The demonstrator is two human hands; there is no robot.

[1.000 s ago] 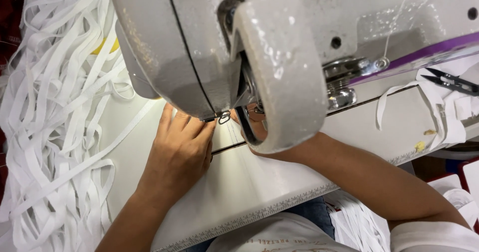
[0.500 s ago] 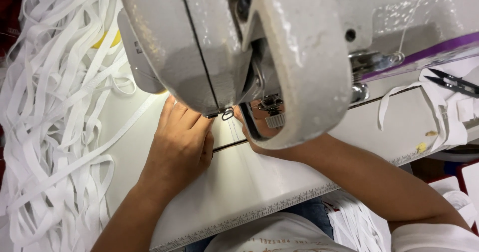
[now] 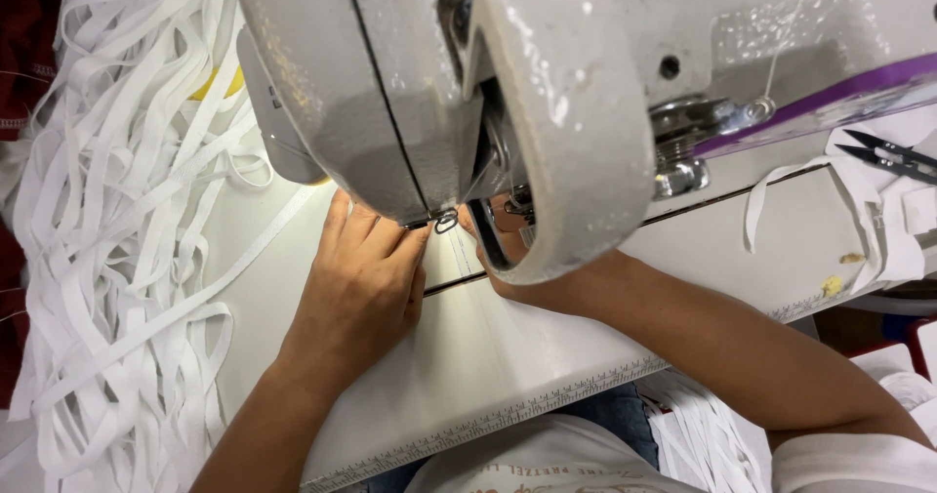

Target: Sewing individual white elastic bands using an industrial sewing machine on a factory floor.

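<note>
Head view: compared with the frame a second ago, the sewing machine [image 3: 547, 93] is seen larger and fills more of the top, while both hands are kept at the needle area. One left hand [image 3: 363, 293] is laid flat on the white table [image 3: 508, 356], fingers together and pressed on a narrow white strip [image 3: 467, 259] that runs under the presser foot [image 3: 446, 222]. One right hand [image 3: 512, 268] is mostly hidden behind the machine's arm, so its finger state cannot be told. One heap of loose white strips [image 3: 117, 249] is piled at the left. One pair of black snips [image 3: 893, 156] is lying at the far right.
</note>
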